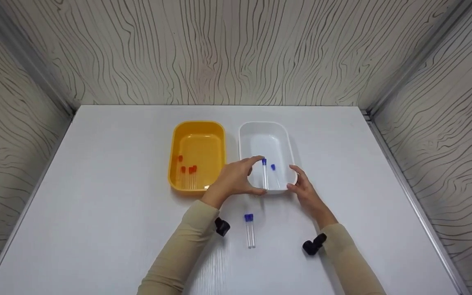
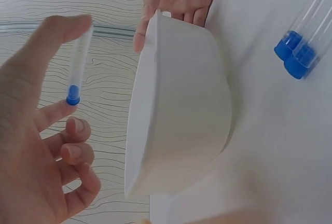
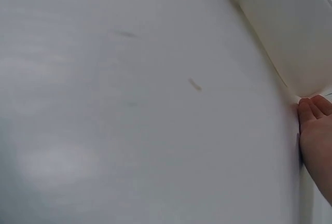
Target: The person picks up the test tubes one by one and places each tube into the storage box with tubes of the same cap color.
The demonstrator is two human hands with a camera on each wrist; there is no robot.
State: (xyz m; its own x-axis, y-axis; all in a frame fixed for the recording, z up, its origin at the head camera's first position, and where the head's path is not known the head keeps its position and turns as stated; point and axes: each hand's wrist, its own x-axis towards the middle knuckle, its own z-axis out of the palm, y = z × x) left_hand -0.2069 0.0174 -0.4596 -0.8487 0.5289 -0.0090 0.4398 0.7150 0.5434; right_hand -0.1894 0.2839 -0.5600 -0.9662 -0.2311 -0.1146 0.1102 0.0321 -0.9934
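My left hand (image 1: 235, 178) pinches a clear test tube with a blue cap (image 1: 265, 175) lengthwise, thumb at the bare end and a fingertip at the cap. In the left wrist view the tube (image 2: 79, 68) hangs beside the rim of the white tray (image 2: 176, 105). Seen from the head, it overlaps the front of that tray (image 1: 265, 141). One blue-capped tube (image 1: 273, 168) lies inside the tray. My right hand (image 1: 307, 196) holds the tray at its front right corner, thumb low and a finger at the rim. Two more blue-capped tubes (image 1: 250, 230) lie side by side on the table in front.
Left of the white tray stands a yellow tray (image 1: 201, 155) with several red-capped tubes (image 1: 191, 170) in its front part. Both trays sit on a white table (image 1: 117, 184). Wood-patterned panels (image 1: 207, 53) enclose the table at the back and sides.
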